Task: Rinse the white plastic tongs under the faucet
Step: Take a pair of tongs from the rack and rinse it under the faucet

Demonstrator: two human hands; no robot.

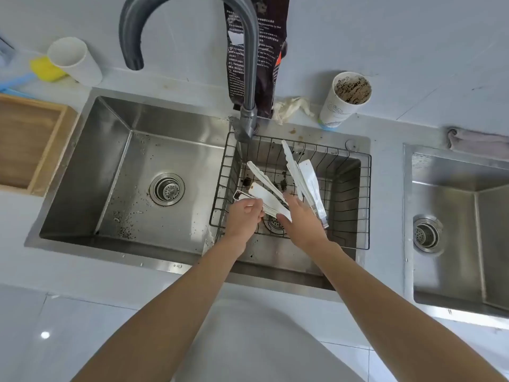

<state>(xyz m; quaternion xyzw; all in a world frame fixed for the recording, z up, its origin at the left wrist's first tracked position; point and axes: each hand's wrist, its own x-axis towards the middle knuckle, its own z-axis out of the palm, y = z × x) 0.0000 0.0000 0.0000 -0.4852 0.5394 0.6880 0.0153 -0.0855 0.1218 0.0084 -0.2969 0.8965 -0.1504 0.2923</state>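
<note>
I read this as a kitchen wash-up area: a stainless double-basin sink point(115, 139) is set into a pale counter point(413, 114), with a tall gooseneck faucet point(249, 64) rising behind it and a wire basket point(367, 202) hung in the smaller basin. A second steel sink point(446, 210) sits just to the right. Along the back stand a yellow sponge point(45, 69) and a paper cup point(337, 108) holding what may be coffee grounds, though my feed is too soft to be sure.

A wooden tray point(33, 139) sits at the worktop's point(399, 128) left; a soiled paper cup point(344, 103) stands just beside crumpled tissue point(292, 107).
</note>
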